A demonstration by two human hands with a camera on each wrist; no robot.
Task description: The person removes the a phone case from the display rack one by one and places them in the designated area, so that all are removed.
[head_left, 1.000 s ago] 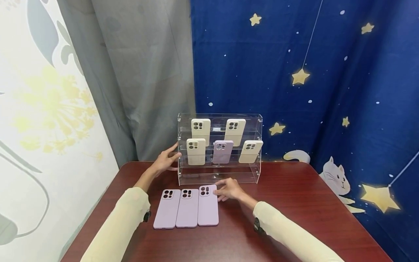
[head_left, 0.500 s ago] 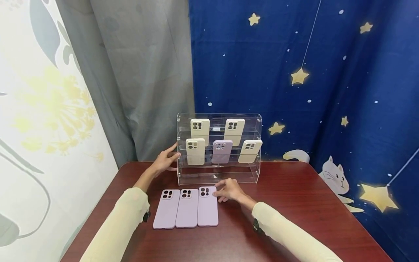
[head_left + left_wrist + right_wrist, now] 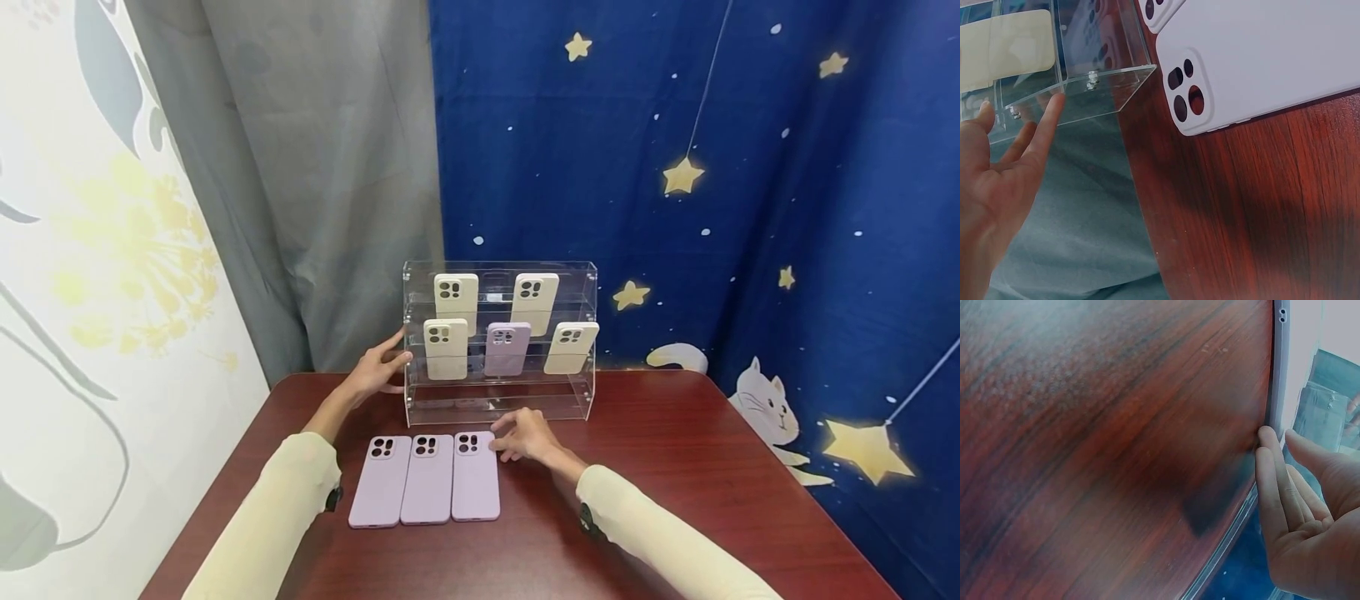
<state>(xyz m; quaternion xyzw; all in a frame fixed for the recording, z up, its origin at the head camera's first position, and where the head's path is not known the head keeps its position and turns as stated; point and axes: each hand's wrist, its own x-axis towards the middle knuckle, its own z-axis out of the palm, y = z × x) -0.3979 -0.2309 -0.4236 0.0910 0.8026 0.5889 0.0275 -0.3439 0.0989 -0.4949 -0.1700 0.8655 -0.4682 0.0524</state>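
Three lilac phone cases lie side by side on the table: a left case (image 3: 380,492), a middle case (image 3: 427,492) and a right case (image 3: 476,487). My right hand (image 3: 527,435) pinches the right case at its upper right corner; in the right wrist view the thumb (image 3: 1310,453) is on its face side and the fingers at its edge. Behind them stands a clear acrylic display rack (image 3: 450,410). My left hand (image 3: 372,372) touches the rack's left side with extended fingers, also seen in the left wrist view.
On the rack's upper tiers lean several cream cases, one a cream phone case (image 3: 447,362), and a lilac phone case (image 3: 507,360) in the middle. The reddish wooden table (image 3: 675,467) ends at a grey curtain (image 3: 352,183) and a blue starry curtain (image 3: 540,183).
The top end of the right phone case has come down slightly, level with the other two, with my right hand still at its corner. My left hand stays at the rack.
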